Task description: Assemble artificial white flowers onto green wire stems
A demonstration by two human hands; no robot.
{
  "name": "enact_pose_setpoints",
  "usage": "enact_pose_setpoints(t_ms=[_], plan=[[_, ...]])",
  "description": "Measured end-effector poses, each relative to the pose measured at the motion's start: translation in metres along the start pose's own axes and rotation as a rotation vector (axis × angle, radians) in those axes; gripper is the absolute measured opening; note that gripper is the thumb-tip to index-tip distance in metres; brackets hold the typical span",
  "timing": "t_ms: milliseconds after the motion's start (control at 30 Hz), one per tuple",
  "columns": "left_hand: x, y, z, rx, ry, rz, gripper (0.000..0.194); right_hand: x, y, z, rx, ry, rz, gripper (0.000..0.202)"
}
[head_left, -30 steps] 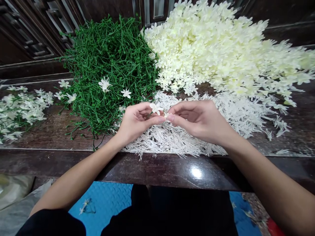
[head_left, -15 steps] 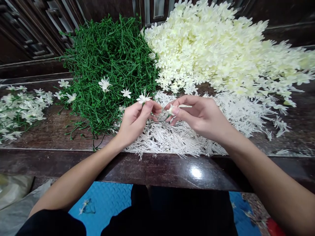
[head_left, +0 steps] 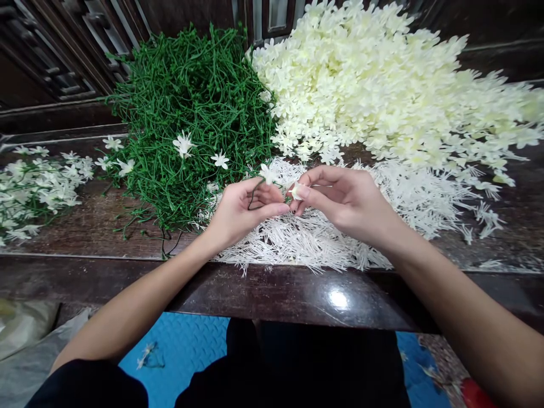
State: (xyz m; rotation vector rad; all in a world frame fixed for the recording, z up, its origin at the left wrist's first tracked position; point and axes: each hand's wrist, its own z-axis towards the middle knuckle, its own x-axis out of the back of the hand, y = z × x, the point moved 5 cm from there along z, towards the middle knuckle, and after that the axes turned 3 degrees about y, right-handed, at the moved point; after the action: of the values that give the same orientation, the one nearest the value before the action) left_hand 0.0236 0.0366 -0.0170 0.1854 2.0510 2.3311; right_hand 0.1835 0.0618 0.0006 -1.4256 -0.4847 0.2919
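Note:
My left hand (head_left: 244, 209) is closed loosely on a thin green artificial flower stem (head_left: 251, 195), which loops beside its fingers. A white artificial flower (head_left: 268, 173) on that stem shows just above the fingers. Between thumb and fingertips my right hand (head_left: 340, 195) pinches a small cream flower head (head_left: 296, 191). The fingertips of both hands nearly meet, and the exact contact there is partly hidden. Beneath them spreads a heap of thin white stamen pieces (head_left: 314, 243).
Behind my left hand is a tangled pile of green stems (head_left: 191, 96), with a few white flowers on it. Cream petals (head_left: 374, 85) are heaped at the back right. Assembled flowers (head_left: 51, 187) lie far left on the dark wooden bench (head_left: 276, 289). Below is a blue mat (head_left: 187, 345).
My left hand has turned and its thumb has come down toward the right fingertips. The flower on its stem has shifted right. My right hand keeps its pinch almost in place.

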Motion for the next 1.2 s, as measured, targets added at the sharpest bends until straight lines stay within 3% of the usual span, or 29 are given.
enact_pose_setpoints(t_ms=[333,633,833,1200], plan=[[0.006,0.006,0.001,-0.165,0.025,0.279,0.014,0.0,0.0,-0.002,0.065,-0.028,-0.128,0.019],[0.004,0.004,0.0,-0.226,-0.003,0.351,0.021,-0.004,0.003,-0.004,0.074,-0.045,-0.224,0.013],[0.001,0.002,-0.004,-0.246,-0.043,0.365,0.02,-0.007,-0.006,-0.007,0.21,0.005,-0.295,0.006],[0.0,0.011,-0.007,-0.377,-0.055,0.548,0.022,-0.011,-0.014,-0.014,0.369,0.024,-0.533,0.014]])
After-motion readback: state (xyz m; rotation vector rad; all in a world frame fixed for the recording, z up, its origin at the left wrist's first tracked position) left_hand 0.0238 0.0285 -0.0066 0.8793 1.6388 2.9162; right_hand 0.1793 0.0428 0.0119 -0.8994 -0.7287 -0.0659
